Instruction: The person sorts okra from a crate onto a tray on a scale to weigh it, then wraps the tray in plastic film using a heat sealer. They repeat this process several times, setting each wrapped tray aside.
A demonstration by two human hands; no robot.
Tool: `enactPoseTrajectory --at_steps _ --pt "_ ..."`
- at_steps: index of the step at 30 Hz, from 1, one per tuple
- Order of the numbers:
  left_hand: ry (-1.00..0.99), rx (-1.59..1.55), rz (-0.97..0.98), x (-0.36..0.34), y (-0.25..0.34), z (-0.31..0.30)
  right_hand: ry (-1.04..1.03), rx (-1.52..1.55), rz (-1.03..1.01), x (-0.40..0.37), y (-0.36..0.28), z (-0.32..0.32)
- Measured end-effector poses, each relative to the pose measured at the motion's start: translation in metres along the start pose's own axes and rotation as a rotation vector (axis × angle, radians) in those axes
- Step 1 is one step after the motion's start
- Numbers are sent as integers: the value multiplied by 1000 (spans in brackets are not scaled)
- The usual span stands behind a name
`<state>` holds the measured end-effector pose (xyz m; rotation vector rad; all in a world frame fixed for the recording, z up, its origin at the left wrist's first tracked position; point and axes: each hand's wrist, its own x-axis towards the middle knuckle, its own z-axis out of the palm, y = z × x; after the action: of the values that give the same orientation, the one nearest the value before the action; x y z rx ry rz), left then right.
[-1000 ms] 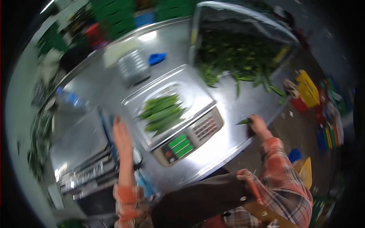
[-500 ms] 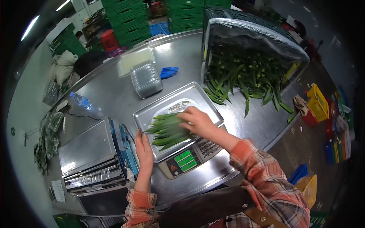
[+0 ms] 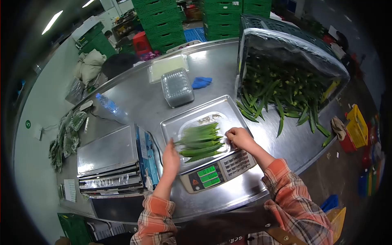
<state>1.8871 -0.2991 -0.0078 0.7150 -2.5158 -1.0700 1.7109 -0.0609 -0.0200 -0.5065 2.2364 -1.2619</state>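
Observation:
A row of green okra pods lies side by side on the metal pan of a digital scale, whose green display is lit. My left hand is upright at the pods' left ends, slightly blurred, fingers stretched out. On the other side, my right hand hovers over the pan's right part. Its fingers are curled in, thumb and fingertips together, close to the right-hand tips of the pods. No pod shows in its grasp. The pods' upper left ends are smeared by motion.
A lined crate lies on its side at right, loose okra spilling onto the steel table. Beyond the scale are stacked clear trays and a blue glove-like piece. A water bottle and stacked flat metal-topped equipment are at left.
My right hand has come off the top of the okra and moved to their right ends, fingers curled. My left hand stays at the left ends. The whole view has shifted.

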Motion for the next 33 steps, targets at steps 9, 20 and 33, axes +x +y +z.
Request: enactPoseTrajectory --at_steps 9,20,33 --pt "-53 -3 -168 20 7 4 176 -86 -184 4 8 10" --pt "-23 -311 -83 -5 -65 -251 -84 216 -166 -42 -229 128" --pt "219 -298 -22 -16 -302 -414 109 -277 -288 -36 -277 374"
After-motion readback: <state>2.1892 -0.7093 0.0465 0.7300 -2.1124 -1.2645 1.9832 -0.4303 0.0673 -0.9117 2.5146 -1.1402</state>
